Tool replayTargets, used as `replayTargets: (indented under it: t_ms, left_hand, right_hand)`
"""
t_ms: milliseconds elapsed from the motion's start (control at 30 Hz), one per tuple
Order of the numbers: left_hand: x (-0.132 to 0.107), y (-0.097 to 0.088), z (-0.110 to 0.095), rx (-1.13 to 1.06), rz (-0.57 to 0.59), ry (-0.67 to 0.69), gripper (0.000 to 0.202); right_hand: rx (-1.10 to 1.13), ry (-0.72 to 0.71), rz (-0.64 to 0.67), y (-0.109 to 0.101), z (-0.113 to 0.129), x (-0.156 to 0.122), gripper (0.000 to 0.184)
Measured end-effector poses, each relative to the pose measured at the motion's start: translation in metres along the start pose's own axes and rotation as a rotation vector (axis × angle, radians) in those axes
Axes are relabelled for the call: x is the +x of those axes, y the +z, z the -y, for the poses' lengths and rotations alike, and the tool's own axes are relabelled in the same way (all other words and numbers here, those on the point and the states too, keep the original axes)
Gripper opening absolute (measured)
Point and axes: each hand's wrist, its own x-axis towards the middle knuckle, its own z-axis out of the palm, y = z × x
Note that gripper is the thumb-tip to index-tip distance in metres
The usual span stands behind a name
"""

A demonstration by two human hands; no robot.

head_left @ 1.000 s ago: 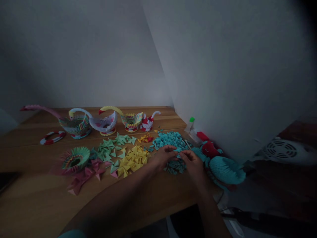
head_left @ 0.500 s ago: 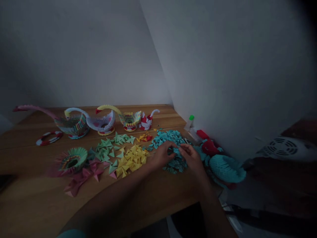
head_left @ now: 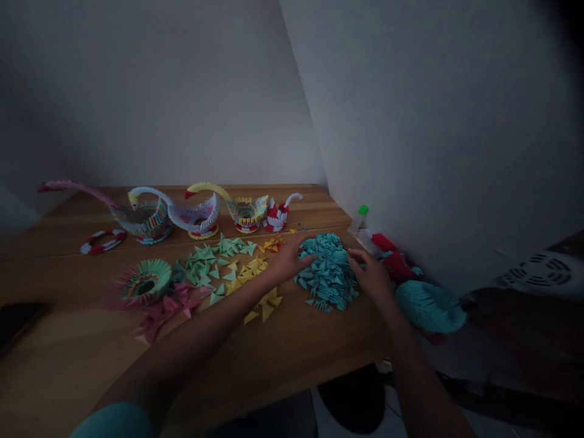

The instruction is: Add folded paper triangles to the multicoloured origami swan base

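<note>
A heap of blue folded paper pieces lies on the wooden table. My left hand is at the heap's left side, thumb and fingers apart. On the opposite side, my right hand has its fingers spread against the heap's right edge. Neither hand holds a piece that I can see. Left of the heap are yellow paper triangles, partly hidden by my left forearm, and green triangles. A few orange pieces lie just behind my left hand.
Paper swans stand in a row at the back. A red-and-white paper ring and a round green-and-pink paper bowl are at left, near pink pieces. Right, by the wall, are a green-capped bottle and a blue paper model.
My hands were close together over the heap, fingertips pinched. They have parted to its two sides, and the blue pieces are gathered more tightly. The view has shifted slightly.
</note>
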Motion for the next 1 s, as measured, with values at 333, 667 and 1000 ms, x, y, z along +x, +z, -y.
replayTargets:
  t_ms: [333,667,1000]
  left_hand:
    - [-0.045,-0.061,-0.014,0.384,-0.001,-0.021,0.031]
    - [0.015,0.022,0.058,0.679,0.166,-0.176,0.045]
    - [0.033,0.049,0.061,0.75,0.225,-0.138,0.045]
  right_hand:
    - [-0.586,-0.739,0.462,0.027,0.009,-0.072,0.043]
    - [-0.708,-0.7,0.37,0.036,0.006,-0.057,0.037]
    - [-0.769,-0.209,0.279,-0.015,0.007,0.012,0.036]
